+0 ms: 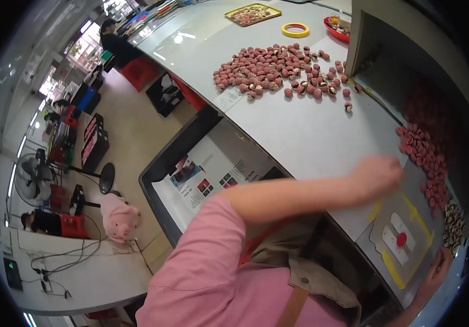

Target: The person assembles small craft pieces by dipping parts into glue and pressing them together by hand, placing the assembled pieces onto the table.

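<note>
My left hand [377, 175], blurred by motion, is closed in a fist over the white table, left of a heap of flat pink discs [422, 150]. Whatever is inside it is hidden. Below it, yellow tape frames a clear sheet [407, 255] on the tabletop. A white plate-like piece [391, 238] lies there with a round red disc [402, 240] on it. At the right edge of that taped area is my right hand [438, 271], its fingers curled together. I cannot make out what they hold. Small black-and-cream pieces [454, 224] lie just beyond it.
Many reddish round pieces [267, 68] with some pale sides spread across the far table. Behind them are a yellow tray [252, 14], a yellow tape roll [295, 30] and a red bowl [337, 30]. A grey panel [376, 38] rises at right. A black crate [161, 174] stands beside the table.
</note>
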Tool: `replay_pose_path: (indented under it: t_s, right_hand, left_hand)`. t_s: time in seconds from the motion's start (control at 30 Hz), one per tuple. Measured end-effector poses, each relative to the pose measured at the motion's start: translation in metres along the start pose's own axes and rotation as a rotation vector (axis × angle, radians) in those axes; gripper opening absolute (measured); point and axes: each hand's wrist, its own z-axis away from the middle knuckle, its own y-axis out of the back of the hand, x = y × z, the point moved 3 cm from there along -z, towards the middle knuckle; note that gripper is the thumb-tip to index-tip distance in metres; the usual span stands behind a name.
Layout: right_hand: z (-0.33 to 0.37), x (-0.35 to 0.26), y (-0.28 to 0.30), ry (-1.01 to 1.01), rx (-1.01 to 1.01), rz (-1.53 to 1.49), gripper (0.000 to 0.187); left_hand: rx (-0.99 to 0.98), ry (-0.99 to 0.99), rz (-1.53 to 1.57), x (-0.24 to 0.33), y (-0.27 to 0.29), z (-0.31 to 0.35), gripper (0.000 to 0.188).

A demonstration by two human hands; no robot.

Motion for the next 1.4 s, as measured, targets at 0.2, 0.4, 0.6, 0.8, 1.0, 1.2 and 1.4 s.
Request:
replay_pose_path:
  t_s: [0.2,0.4,0.6,0.8,1.0,1.2,1.4]
  right_hand:
    - [-0.016,0.062,-0.002,-0.041,0.075,0.241,0.029]
    - [-0.015,-0.001,0.005,-0.116,0.077,0.263,0.022]
    - [-0.016,-0.029,0.021,0.019,0.121,0.507,0.020]
    - [-0.014,-0.043,0.031,0.055,0.157,0.323,0.019]
    - [0.005,-0.078,0.026,-0.221,-0.056,-0.180,0.020]
    - [0.005,-0.079,0.002,-0.046,-0.136,-0.007,0.017]
    - [0.005,-0.077,-0.007,-0.025,-0.098,-0.053,0.018]
  left_hand:
    - [0.275,-0.018,-0.408,-0.110,0.061,-0.020,0.010]
    - [0.314,0.012,-0.532,-0.087,0.086,-0.003,0.029]
    - [0.033,-0.258,-0.148,-0.017,0.023,-0.045,0.030]
    - [0.035,-0.286,-0.161,0.006,-0.023,-0.077,0.018]
    - [-0.104,-0.200,0.005,0.006,-0.008,-0.059,0.014]
    - [-0.357,0.391,0.742,0.032,0.014,-0.023,0.027]
    - [-0.417,0.732,1.383,0.053,0.001,0.026,0.036]
